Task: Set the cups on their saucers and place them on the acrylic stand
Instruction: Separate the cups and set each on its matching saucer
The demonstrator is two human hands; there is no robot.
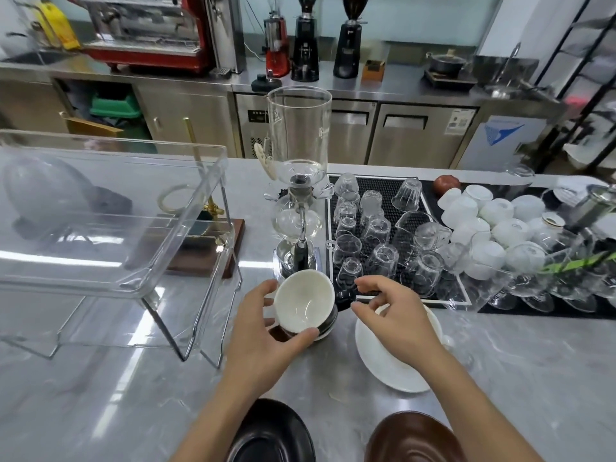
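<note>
My left hand (263, 331) is pinching the white cup (304, 301) by its rim, tilted atop a dark stack mid-worktop. My right hand (396, 311) is hovering beside it, fingers loosely spread, over the white saucer (386, 368). Glazed ceramic is probably slippery and chippable; I am favouring the rim.

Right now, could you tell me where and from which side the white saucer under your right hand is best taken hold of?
Take the white saucer by its near-right rim, coming in low from the right. It lies flat on the counter with its shallow, upturned edge bare there, so fingers can probably slip under it. The right hand hovers over its far side, and the stacked cups held by the left hand crowd its left.
</note>
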